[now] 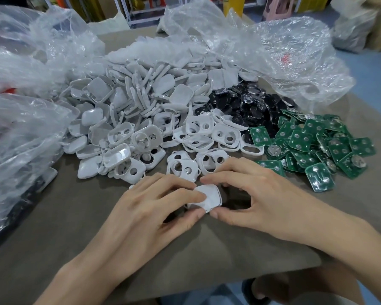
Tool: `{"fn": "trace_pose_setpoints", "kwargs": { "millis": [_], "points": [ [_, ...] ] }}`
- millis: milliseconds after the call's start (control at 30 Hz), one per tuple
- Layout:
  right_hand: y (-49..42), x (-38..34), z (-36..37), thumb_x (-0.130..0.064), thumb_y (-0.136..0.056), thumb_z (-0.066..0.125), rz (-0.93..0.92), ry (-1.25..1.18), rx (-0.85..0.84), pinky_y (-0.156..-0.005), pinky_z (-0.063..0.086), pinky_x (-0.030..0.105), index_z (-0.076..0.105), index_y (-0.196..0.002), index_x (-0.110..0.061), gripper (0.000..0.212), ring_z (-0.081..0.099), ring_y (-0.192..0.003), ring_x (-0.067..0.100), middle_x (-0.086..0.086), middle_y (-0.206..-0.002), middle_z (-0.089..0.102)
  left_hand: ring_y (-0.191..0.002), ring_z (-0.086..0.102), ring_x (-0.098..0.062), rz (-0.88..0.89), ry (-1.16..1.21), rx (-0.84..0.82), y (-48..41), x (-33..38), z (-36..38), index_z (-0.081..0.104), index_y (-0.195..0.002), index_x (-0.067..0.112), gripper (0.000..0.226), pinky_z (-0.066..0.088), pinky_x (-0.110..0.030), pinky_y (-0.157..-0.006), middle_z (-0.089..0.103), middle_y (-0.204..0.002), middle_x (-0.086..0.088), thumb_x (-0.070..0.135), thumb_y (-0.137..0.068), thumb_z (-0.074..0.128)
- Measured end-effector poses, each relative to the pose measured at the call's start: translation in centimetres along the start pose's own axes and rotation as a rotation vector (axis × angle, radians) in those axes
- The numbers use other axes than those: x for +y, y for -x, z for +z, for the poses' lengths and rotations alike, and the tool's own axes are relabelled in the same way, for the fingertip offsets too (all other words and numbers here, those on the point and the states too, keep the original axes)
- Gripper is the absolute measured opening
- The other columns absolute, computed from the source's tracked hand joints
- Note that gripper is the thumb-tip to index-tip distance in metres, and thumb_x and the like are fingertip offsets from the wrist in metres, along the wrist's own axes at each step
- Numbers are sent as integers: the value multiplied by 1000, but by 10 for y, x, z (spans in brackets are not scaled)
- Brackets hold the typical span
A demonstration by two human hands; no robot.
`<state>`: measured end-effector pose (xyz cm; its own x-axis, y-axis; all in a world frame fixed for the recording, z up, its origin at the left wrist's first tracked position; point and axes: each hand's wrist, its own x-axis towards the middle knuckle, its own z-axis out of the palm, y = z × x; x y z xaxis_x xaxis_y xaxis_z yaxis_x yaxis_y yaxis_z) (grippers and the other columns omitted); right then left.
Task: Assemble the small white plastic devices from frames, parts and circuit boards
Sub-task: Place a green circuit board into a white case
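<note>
Both hands are in at the near middle of the desk (75, 216), closed round one small white device (208, 198). The left hand (154, 205) pinches it from the left, index finger laid over the top face and thumb at the near edge. The right hand (257, 194) meets it from the other side, thumb tip at the near corner and fingers arched over the far edge. Whether the device rests on the desk or is lifted just clear of it, I cannot tell.

Behind the hands lie the supplies: white frames (198, 137) with their two holes, solid white covers (130, 95) heaped to the left, black parts (251, 106) further back, green circuit boards (317, 146) to the right, and crumpled plastic bags (273, 51) all round.

This piece looks light, stiff and smooth, so it is likely to slip out of a loose pinch. A dark line runs down its right edge, which suggests the seam there is not fully closed. The best hold is probably on the rim and corners, squeezing evenly along the seam. Pressing hard on the thin middle face risks flexing it onto whatever sits inside.
</note>
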<state>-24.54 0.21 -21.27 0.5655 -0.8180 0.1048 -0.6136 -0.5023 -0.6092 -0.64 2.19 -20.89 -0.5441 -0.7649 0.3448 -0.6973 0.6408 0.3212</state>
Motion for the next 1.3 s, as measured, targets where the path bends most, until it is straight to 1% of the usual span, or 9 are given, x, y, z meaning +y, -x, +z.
{"fn": "trace_pose_setpoints", "kwargs": {
  "millis": [167, 467, 633, 800, 967, 1067, 1167, 1233, 1300],
  "points": [
    [0, 0, 0, -55, -85, 62, 7, 6, -2, -98, 34, 9, 60, -131, -38, 49, 45, -119, -4, -24, -121, 50, -100, 65, -11, 42, -5, 0, 1, -3, 1, 75, -107, 27, 20, 53, -35, -81, 67, -112, 13, 40, -98, 63],
    [-1, 1, -1, -57, -84, 62, 31, -5, -22, -98, 35, 12, 60, -128, -42, 47, 44, -121, -3, -27, -120, 49, -96, 67, -13, 118, -58, 16, -1, -3, 1, 77, -104, 24, 21, 55, -36, -78, 69, -111, 7, 36, -99, 61],
    [-3, 0, -2, -59, -83, 61, 50, -4, -44, -97, 37, 14, 59, -127, -44, 47, 43, -120, -4, -27, -121, 49, -100, 68, -15, 120, -52, -25, -1, -5, 0, 76, -107, 23, 23, 56, -37, -80, 69, -115, 6, 40, -97, 65],
    [-3, 0, -2, -58, -82, 62, 56, -9, -47, -96, 36, 12, 60, -125, -44, 45, 43, -119, -4, -27, -119, 49, -102, 65, -11, 120, -53, -24, -1, -4, 1, 74, -107, 23, 21, 50, -23, -88, 66, -115, 8, 37, -99, 61],
    [-3, -1, -2, -57, -83, 64, 73, -11, -48, -96, 36, 12, 60, -124, -46, 43, 43, -121, -4, -29, -120, 48, -99, 64, -11, 94, -38, -32, -1, -3, 3, 73, -109, 23, 21, 52, -25, -83, 65, -115, 8, 38, -99, 61],
    [-5, -2, -8, -63, -82, 61, 96, -36, -94, -89, 37, 10, 59, -124, -48, 44, 45, -116, -4, -29, -116, 48, -99, 61, -9, 68, -9, -46, -1, -2, 2, 71, -109, 26, 21, 46, -18, -85, 63, -115, 9, 39, -99, 59],
    [-11, -4, -16, -77, -81, 47, 140, -77, -122, -79, 37, 8, 60, -122, -49, 52, 51, -102, -8, -26, -107, 52, -102, 59, -6, 51, 3, -52, -1, -1, 2, 71, -108, 28, 19, 44, -15, -87, 61, -115, 11, 40, -99, 60],
    [-15, -6, -18, -79, -80, 40, 175, -59, -116, -72, 39, 11, 64, -114, -50, 50, 52, -94, -8, -21, -99, 55, -102, 59, -6, 58, 1, -45, 0, -1, 2, 70, -108, 27, 18, 44, -15, -87, 62, -114, 12, 39, -99, 61],
    [-17, -10, -17, -76, -81, 43, 214, -15, -129, -67, 38, 15, 63, -110, -51, 43, 51, -91, -9, -22, -96, 57, -101, 60, -7, 67, 4, -36, 2, 0, 3, 70, -107, 27, 16, 46, -17, -85, 62, -115, 12, 38, -99, 61]
  ]
}}
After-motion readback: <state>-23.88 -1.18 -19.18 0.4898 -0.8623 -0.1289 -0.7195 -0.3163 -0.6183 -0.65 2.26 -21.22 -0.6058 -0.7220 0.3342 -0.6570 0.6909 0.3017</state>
